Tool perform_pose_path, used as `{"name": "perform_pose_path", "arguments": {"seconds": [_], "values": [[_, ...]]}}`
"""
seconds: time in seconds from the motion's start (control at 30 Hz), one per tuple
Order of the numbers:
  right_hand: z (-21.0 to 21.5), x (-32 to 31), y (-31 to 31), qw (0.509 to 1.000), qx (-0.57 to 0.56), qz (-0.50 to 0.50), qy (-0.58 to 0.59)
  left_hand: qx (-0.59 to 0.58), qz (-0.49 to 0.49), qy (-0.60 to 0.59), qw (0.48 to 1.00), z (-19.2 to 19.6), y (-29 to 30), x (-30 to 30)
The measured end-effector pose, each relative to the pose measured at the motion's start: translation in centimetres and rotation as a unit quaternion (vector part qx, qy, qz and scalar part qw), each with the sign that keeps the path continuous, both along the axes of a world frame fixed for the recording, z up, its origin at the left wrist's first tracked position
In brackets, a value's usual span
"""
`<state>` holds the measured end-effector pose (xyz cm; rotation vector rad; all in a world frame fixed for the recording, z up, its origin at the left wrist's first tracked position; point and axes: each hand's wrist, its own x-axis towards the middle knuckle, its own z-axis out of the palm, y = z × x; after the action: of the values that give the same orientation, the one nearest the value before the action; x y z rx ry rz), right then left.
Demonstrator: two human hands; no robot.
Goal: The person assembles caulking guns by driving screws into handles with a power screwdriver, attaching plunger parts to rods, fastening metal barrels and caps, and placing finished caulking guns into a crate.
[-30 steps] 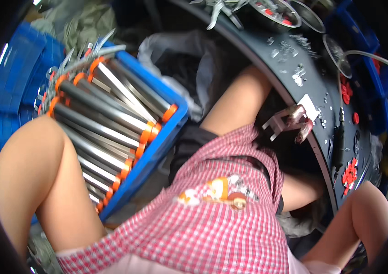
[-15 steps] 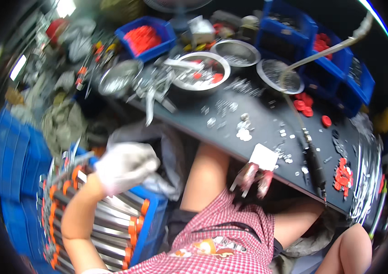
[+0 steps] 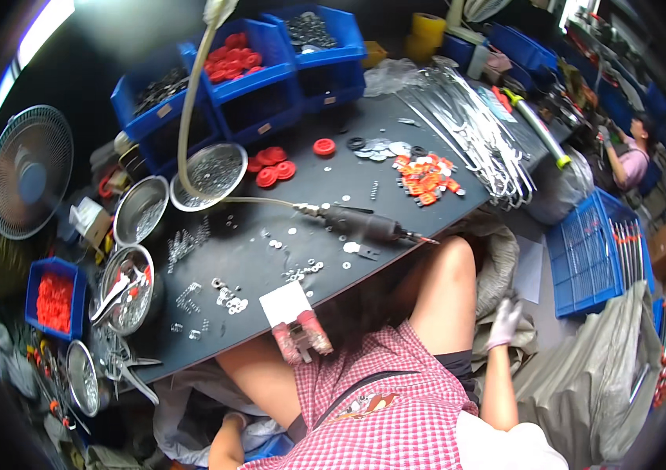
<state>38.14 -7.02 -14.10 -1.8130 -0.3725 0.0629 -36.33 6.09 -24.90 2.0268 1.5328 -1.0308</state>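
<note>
Workbench (image 3: 247, 251): dark-topped, slanting across the middle, with both hands away from its surface.
Sacking (image 3: 599, 384): grey-green, heaped beyond the right hand (image 3: 503, 323); its loose folds look likely to snag fingers, so a slow, flat reach seems best.
Grey bag (image 3: 180, 415): below the bench edge, beside the left hand (image 3: 236, 421).
Blue crate (image 3: 274, 448): only a sliver shows, near the left hand; looking toward it before gripping would probably help.
Right hand: gloved, by rumpled cloth (image 3: 497, 266); whether it grips any cannot be told.
Left hand: low, partly hidden; its grip cannot be told.
Loose washers (image 3: 232, 300): near the bench's front edge; any reach ought to clear them.
</note>
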Motion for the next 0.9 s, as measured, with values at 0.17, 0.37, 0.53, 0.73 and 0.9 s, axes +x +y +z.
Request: {"name": "perform_pose_path", "arguments": {"seconds": [0.17,0.37,0.53,0.73,0.9], "values": [[-10.3,3.2,-6.4,0.993,-0.071,0.072,0.055,-0.003,-0.031,0.006,1.000,-0.2,1.3,1.6],[3.6,0.6,0.7,0.971,0.097,0.154,0.154,0.010,-0.143,-0.045,0.989,-4.6,9.8,15.0],[20.6,-1.8,2.1,0.940,0.258,0.206,-0.088,0.004,-0.203,-0.082,0.976,-8.3,12.1,23.6],[25.7,2.8,-4.0,0.714,0.640,0.279,0.056,-0.018,-0.055,-0.038,0.998,-8.6,1.7,12.0],[30.9,-5.7,0.7,0.721,0.381,0.569,-0.109,-0.030,0.133,0.046,0.990,-4.3,-12.6,-2.0]]}}
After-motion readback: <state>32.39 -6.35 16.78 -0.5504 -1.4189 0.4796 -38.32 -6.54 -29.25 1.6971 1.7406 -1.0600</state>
